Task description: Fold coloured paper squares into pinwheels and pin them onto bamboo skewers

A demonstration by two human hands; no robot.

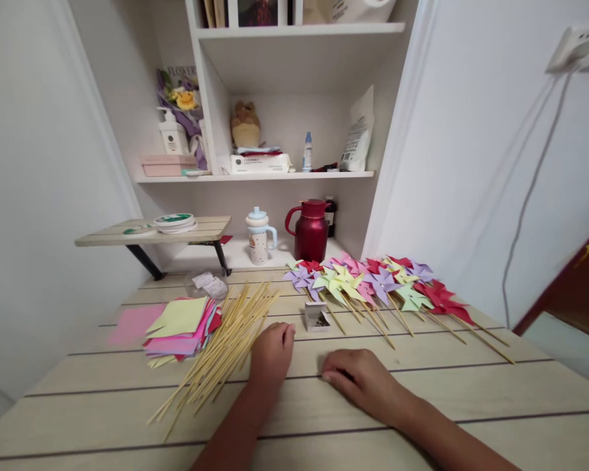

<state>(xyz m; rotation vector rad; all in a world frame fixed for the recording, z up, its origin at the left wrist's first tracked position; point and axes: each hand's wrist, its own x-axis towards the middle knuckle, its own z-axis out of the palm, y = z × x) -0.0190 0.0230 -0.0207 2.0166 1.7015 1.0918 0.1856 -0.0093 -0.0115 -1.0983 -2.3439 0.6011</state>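
Our left hand (271,353) rests loosely curled and empty beside the loose pile of thin, stiff, light bamboo sticks (220,350) on the pale wooden desk (422,386), best pinched mid-length, we judge, while our right hand (360,379) lies flat, holding nothing.

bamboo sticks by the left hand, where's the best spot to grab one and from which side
Probably at the near end, coming from the right, where the left hand already rests. The bamboo sticks lie flat in a loose diagonal heap; their near ends fan apart on the table, while the far ends bunch up beside the paper stack.
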